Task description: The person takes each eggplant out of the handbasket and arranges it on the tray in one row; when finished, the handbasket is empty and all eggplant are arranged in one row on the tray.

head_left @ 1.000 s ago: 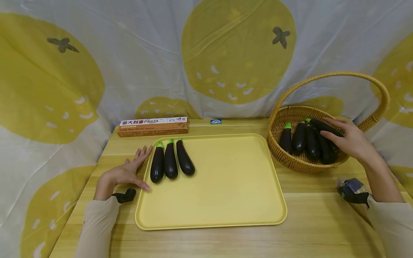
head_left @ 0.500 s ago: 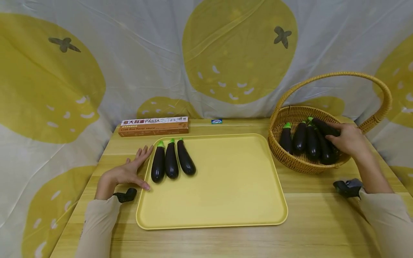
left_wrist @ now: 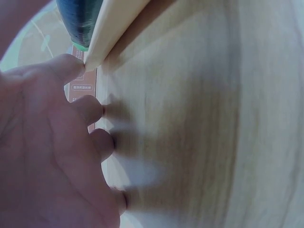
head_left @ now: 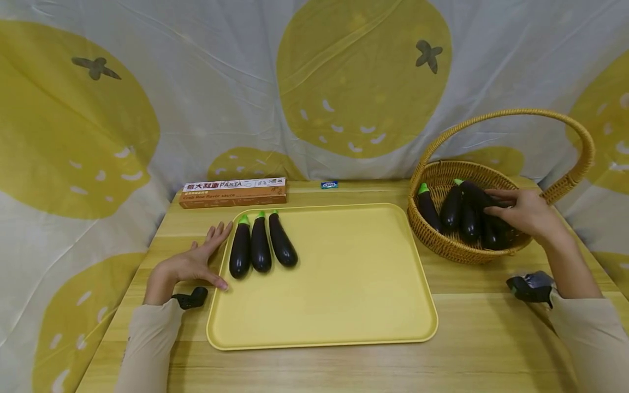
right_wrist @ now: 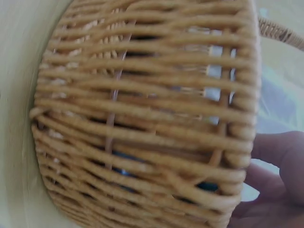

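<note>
My right hand (head_left: pixel 528 214) reaches inside the wicker basket (head_left: pixel 444 248) and grips the uppermost eggplant (head_left: pixel 474 194), whose green stem end points to the back left. Several other dark eggplants lie beneath and left of it, among them one eggplant (head_left: pixel 428 210) leaning on the basket's left wall. In the right wrist view, the basket's weave (right_wrist: pixel 156 104) hides most of what the fingers hold. On the left, my left hand (head_left: pixel 189 266) touches the left rim of the yellow tray (head_left: pixel 344 289), fingers spread. Just inside that rim lie three eggplants (head_left: pixel 260 248) side by side, stems toward the back.
Behind the tray's left end stands a pasta box (head_left: pixel 233 192). A small blue packet (head_left: pixel 329 185) lies near the table's back edge. The basket's tall handle (head_left: pixel 511 113) arches over its opening. A lemon-print curtain (head_left: pixel 216 98) hangs behind the wooden table (head_left: pixel 304 368).
My right hand has closed round the top eggplant and shifted it left in the basket. The eggplants beside it have slid left too, the leftmost tilting. My left hand stays in place.
</note>
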### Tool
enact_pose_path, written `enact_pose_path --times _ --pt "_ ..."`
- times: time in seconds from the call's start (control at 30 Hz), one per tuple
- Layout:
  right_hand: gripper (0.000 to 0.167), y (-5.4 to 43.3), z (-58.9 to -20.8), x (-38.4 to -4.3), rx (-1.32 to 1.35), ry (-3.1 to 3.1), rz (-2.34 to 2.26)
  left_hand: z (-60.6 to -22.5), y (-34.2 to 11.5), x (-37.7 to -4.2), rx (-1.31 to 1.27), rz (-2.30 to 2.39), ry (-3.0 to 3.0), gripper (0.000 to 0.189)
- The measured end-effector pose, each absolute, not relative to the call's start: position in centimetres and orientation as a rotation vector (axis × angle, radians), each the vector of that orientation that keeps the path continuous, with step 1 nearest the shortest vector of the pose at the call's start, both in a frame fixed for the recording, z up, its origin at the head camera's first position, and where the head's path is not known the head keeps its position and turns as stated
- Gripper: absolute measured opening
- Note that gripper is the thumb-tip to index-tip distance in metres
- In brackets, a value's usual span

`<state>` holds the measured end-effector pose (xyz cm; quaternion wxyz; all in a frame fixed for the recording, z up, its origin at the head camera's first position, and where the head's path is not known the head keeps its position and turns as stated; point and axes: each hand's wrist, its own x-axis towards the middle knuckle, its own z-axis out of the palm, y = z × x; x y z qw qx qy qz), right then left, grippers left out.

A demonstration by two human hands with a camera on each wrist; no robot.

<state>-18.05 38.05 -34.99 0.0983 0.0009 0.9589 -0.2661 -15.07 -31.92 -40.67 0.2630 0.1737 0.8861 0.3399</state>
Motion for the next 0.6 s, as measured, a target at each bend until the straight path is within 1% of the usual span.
enact_pose_path --times 0.13,0.4,0.6 --pt "0.069 37.94 -34.88 -17.99 -0.006 2.752 -0.801 -40.61 -31.90 -15.01 0.472 0.922 2.396 0.147" --pt "0.073 37.92 -35.14 -17.94 -0.024 2.813 -0.737 -40.52 -31.92 -14.98 0.469 0.931 2.390 0.146" --pt "0.073 37.61 -35.21 -17.75 0.000 2.789 -0.813 -40.52 -31.95 -15.03 0.471 0.931 2.390 0.146"
